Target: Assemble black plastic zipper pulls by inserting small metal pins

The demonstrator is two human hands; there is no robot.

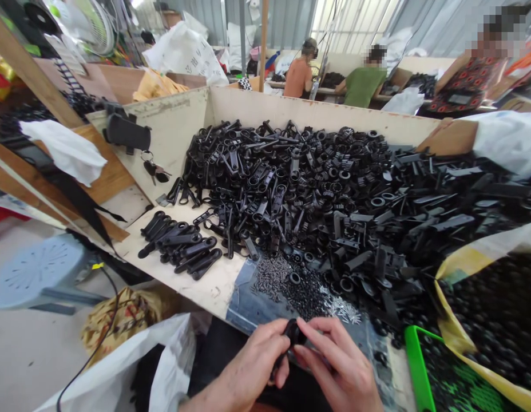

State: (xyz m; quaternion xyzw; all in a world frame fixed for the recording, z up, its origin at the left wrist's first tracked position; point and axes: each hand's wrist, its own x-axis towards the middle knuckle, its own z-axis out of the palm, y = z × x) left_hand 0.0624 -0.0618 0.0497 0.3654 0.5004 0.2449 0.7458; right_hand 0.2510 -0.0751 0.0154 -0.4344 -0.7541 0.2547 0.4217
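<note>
Close to the table's front edge, my left hand is wrapped round a black plastic part with a ring-shaped end. The fingertips of my right hand pinch the same end from the other side. Much of the part is hidden by my fingers. Just beyond lie small heaps of grey pins, little black pieces and shiny metal pins on a dark sheet. To the left, several long black plastic parts with rounded ends are laid side by side.
A large pile of black plastic parts fills the walled table. At right stand a green basket and a sack of black pieces. Keys hang at left above a blue stool. Several people work behind.
</note>
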